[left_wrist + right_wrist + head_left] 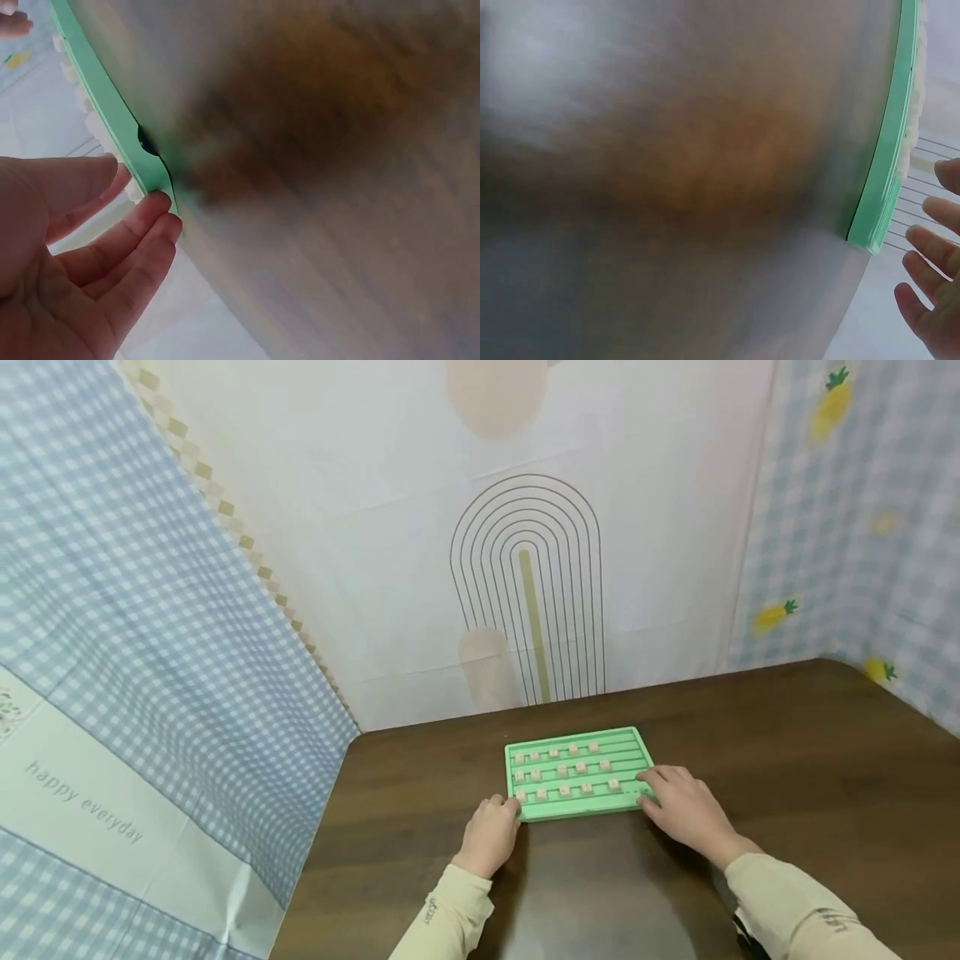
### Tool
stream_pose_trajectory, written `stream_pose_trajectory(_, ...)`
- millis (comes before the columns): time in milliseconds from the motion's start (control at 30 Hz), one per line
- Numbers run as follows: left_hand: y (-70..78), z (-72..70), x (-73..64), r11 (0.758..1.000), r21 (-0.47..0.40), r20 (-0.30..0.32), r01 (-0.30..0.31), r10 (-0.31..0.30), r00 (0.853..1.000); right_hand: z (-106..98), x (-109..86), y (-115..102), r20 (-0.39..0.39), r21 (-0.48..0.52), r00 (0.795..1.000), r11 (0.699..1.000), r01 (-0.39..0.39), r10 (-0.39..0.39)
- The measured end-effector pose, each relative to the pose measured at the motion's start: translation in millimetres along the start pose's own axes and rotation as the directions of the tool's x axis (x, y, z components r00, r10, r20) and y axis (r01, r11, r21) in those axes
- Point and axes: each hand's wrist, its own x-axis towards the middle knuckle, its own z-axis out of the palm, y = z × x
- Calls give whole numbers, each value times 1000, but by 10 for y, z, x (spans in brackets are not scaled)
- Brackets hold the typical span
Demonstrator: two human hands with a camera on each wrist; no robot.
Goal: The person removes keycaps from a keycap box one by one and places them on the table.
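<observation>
A light green tray (588, 807) with long grooves lies on the table. Several small pale cubes (565, 791) sit in three rows along its grooves, with a stretch of bare groove at the right end. My left hand (489, 837) is at the near left corner; in the left wrist view its fingertips (159, 204) touch the tray's end, with the thumb beside the front edge. My right hand (688, 808) is at the near right corner, fingertips overlapping the edge in the head view. The right wrist view shows its fingers (930, 244) loosely spread, holding nothing.
The dark wooden table (420, 785) extends to both sides of the tray. A pale cloth with printed arches (528, 602) hangs behind it. Blue checked cloth (187, 635) hangs at the left, with more checked cloth (825, 568) at the right.
</observation>
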Motion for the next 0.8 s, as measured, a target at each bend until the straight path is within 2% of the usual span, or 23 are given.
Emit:
stream_pose_trajectory(133, -36, 50, 14, 999, 38, -25, -19, 20, 999, 108, 137, -24, 1, -8, 1000, 1000, 10, -10)
stream_pose_trajectory(300, -65, 90, 61, 1000, 17, -30, -23, 23, 999, 233, 290, -73, 19, -39, 999, 999, 38, -38)
stream_pose_trajectory(533, -56, 119, 51, 999, 15, -46, -30, 31, 998, 339, 301, -125, -49, -61, 996, 996, 72, -75)
stream_pose_trajectory(800, -56, 91, 74, 995, 85, -74, -55, 61, 995, 367, 379, -126, -75, -96, 991, 990, 99, -107)
